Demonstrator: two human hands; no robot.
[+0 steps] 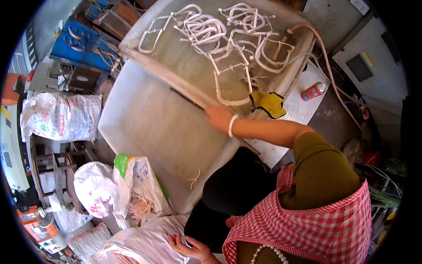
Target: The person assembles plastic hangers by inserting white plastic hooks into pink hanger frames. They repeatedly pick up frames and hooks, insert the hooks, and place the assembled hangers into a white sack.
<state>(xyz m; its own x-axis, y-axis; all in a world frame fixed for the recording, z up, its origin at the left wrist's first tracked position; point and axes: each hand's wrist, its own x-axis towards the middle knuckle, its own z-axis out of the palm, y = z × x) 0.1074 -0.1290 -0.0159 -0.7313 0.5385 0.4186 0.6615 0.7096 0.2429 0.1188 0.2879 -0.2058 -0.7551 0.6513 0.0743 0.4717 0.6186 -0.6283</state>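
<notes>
Head view, sole entry. Right hand, white bracelet at its wrist, at the wooden bar edging a pale tub; fingertips hidden, I cannot tell whether it grips. Beyond it, white looped tubing; near its right, yellow glove. Left hand, loosely open, beside a pale sack; pinkish strands, bagged, farther forward-left.

A long, pale-brown ledge slants between the two tubs, the person's right hand on it. A thin dark strip runs along its near side; I can't make out whether it's gripped. Down here a crumpled, whitish sack slumps below the nearer tub, just beside the left hand.
</notes>
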